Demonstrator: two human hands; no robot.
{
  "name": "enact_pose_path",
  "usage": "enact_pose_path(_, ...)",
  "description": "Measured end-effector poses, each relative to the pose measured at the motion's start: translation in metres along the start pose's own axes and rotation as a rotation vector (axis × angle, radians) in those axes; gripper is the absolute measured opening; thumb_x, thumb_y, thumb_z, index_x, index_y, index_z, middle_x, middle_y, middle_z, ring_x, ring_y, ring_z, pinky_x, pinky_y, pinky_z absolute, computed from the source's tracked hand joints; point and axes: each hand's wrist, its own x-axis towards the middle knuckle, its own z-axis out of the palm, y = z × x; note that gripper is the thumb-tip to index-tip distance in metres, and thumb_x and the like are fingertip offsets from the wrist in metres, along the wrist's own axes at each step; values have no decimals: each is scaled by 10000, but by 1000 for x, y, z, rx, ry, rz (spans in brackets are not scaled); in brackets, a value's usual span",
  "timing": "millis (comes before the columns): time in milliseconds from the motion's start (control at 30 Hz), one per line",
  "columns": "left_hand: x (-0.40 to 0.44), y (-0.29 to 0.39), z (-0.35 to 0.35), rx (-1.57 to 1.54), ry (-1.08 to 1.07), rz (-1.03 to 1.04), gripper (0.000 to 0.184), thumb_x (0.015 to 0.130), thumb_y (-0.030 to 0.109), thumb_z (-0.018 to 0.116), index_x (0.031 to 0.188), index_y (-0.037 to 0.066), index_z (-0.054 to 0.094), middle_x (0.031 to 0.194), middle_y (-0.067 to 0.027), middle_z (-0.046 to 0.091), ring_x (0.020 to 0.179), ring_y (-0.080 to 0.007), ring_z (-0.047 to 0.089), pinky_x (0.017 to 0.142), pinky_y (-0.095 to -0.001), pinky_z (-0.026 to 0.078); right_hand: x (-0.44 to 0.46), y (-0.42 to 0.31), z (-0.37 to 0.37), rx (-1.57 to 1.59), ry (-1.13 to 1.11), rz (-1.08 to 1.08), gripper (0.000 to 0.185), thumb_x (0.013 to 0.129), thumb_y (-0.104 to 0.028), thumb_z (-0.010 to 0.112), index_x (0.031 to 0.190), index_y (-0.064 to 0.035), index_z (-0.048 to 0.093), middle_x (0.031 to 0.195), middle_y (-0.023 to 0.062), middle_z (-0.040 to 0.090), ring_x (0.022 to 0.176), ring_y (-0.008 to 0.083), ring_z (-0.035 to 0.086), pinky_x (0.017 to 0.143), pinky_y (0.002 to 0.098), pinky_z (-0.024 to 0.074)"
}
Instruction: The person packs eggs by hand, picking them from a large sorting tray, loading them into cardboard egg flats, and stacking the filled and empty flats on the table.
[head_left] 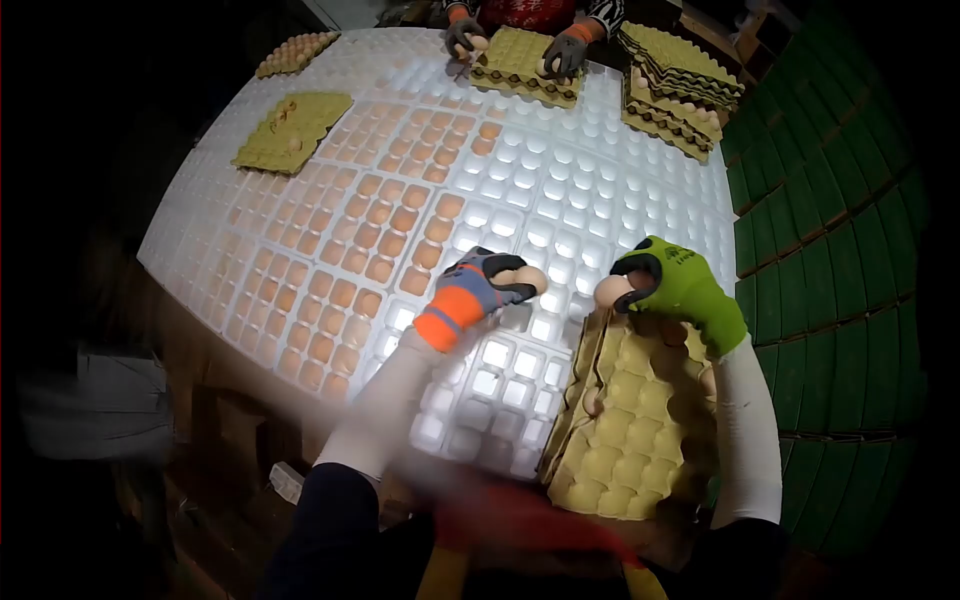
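My left hand (480, 280), in a grey glove with an orange cuff, is closed around eggs (532, 279) above clear plastic egg trays (497, 385). Part of what it holds is hidden by the fingers. To its right, my right hand (672, 285) wears a bright green glove and grips an egg (611, 292) at the far end of a stack of yellowish pulp egg trays (632, 410). A few eggs show at the edges of that stack. Brown eggs (380, 228) fill many cups of the plastic trays on the left, while the cups near my hands hold none.
Across the table a co-worker's gloved hands (567, 50) handle eggs over a pulp tray (522, 62). Stacked pulp trays (680, 90) stand at the far right, another pulp tray (292, 130) lies at the left, and a tray full of eggs (295, 53) sits behind it. Green crates (830, 260) line the right side.
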Motion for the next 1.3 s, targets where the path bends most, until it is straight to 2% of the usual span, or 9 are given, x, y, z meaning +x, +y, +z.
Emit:
enact_pose_path(400,199,-111,-51,644,42,-313,453,810,429,683,1229,261,638,1188,-114,591,1092,-309,618,913,-407,497,290,13,142,-209,101,532,294,826,-291,656,1107,-207,677,1078,119,602,963,300,644,788,410,522)
enact_pose_path(667,267,-143,-31,424,102,-223,387,872,363,631,1243,257,650,1242,-96,634,1108,-306,617,944,-436,481,338,42,209,443,422,267,403,835,-207,689,1235,-200,646,1080,72,666,845,217,668,740,345,523)
enact_pose_path(767,274,-179,-23,-269,192,-61,353,875,326,637,1219,253,670,1216,-72,644,1072,-305,630,946,-444,482,298,20,202,545,692,247,341,846,-206,673,1185,-169,653,1059,77,660,866,241,666,740,359,521)
enact_pose_path(833,259,-163,-10,-320,262,59,394,866,275,646,1257,227,640,1267,-53,619,1103,-290,613,976,-402,467,286,29,232,-45,753,137,249,859,-240,637,1092,-161,671,1014,62,649,865,300,639,764,396,503)
enact_pose_path(967,226,-144,35,634,-13,220,494,928,282,519,1419,245,471,1488,-33,443,1429,-262,317,1131,-601,206,316,55,232,1021,970,270,216,823,-96,601,1020,-113,688,977,117,660,843,311,645,761,413,514)
enact_pose_path(1000,224,-154,41,534,30,242,506,935,256,511,1437,251,449,1511,-36,420,1457,-259,275,1141,-601,187,304,38,194,823,992,311,221,816,-60,581,1010,-89,683,988,137,663,869,304,647,776,415,518)
enact_pose_path(1100,223,-144,28,-330,159,275,413,893,52,550,1301,111,582,1327,-131,574,1167,-317,578,998,-373,459,261,9,89,660,736,149,255,811,-222,658,1026,-85,677,980,160,672,952,353,632,853,422,498)
enact_pose_path(1233,187,-87,-12,-126,127,470,349,925,35,547,1269,38,608,1223,-85,642,1101,-193,614,951,-299,475,102,-4,-25,464,492,-35,337,838,-280,705,1114,-89,673,1013,112,689,870,240,670,792,339,529)
enact_pose_path(1300,159,-59,-19,-232,-86,444,284,945,69,560,1214,28,640,1163,-77,684,1092,-178,626,955,-295,476,4,4,-50,372,431,288,336,830,-250,731,1116,-83,676,1008,53,689,800,148,664,754,310,535)
